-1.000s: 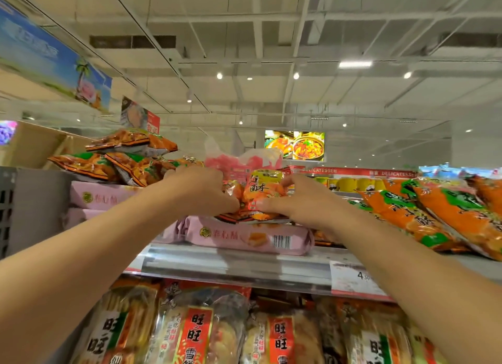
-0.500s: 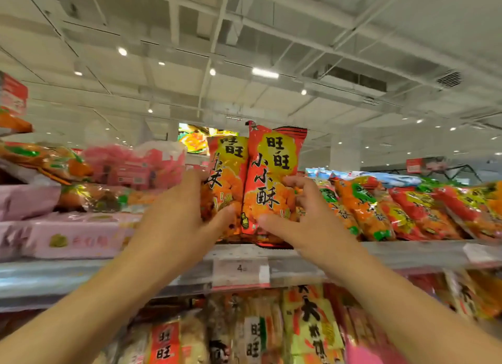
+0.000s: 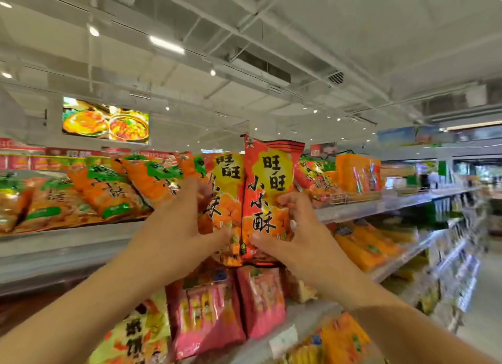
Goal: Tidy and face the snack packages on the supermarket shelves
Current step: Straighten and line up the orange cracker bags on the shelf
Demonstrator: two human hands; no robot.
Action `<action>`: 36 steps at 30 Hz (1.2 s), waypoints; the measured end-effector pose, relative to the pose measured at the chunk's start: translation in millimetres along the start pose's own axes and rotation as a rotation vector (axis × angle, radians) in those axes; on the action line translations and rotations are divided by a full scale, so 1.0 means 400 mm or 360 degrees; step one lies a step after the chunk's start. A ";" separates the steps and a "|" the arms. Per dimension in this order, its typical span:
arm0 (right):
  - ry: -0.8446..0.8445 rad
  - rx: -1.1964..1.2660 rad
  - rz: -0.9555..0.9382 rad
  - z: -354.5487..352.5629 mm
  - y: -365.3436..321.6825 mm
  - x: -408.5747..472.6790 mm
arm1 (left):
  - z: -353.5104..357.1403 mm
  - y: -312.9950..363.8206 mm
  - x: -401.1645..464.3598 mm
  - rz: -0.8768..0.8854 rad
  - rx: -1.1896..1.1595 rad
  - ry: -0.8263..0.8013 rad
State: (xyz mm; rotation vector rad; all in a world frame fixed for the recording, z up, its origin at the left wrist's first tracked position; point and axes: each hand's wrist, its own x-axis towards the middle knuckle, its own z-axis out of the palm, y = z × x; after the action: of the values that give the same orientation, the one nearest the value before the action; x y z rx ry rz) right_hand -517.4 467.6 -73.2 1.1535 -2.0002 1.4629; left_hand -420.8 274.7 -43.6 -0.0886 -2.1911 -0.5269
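Far-left stock: orange and green snack bags [image 3: 108, 198] lie tilted back in a row on the top shelf [image 3: 62, 244], prints facing up and forward.
Wall screen: a lit food picture [image 3: 106, 123] hangs high on the left, behind the shelf.
Left hand: the left hand [image 3: 176, 227] grips the yellow bag [image 3: 226, 198]; thumb across the lower front, fingers wrapped round the bag's left edge.
Yellow bag: upright, print facing the camera, held in front of the top shelf edge, touching the red bag [image 3: 267, 189] along its right side.
Red bag: upright, print forward, its top edge higher than the yellow bag's.
Right hand: the right hand [image 3: 296, 233] grips the red bag; thumb on the lower front, fingers [image 3: 288, 200] curled round its right edge.
Below the hands: pink packets [image 3: 212, 312] stand on the next shelf down, blurred.
Right stock: more orange bags [image 3: 320, 180] on the top shelf; yellow packs [image 3: 364, 244] on the shelf under it.
Far right: the shelves run away down the aisle, blurred; contents not readable.
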 end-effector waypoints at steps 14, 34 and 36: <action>0.0137 -0.0193 -0.0159 -0.348 0.366 0.312 | 0.380 0.136 0.329 0.0059 0.0314 0.0308; -0.0179 -0.0733 -0.0250 -0.286 0.570 0.519 | 0.569 0.061 0.487 -0.0288 0.1002 -0.0030; -0.0278 -0.0831 -0.0281 -0.298 0.572 0.524 | 0.578 0.070 0.486 -0.0324 0.1072 -0.0043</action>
State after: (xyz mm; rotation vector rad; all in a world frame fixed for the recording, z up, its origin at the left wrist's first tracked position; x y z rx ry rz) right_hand -839.4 522.5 -11.0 1.2077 -2.1488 0.7080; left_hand -706.9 369.9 -10.4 0.4922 -2.3035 0.1256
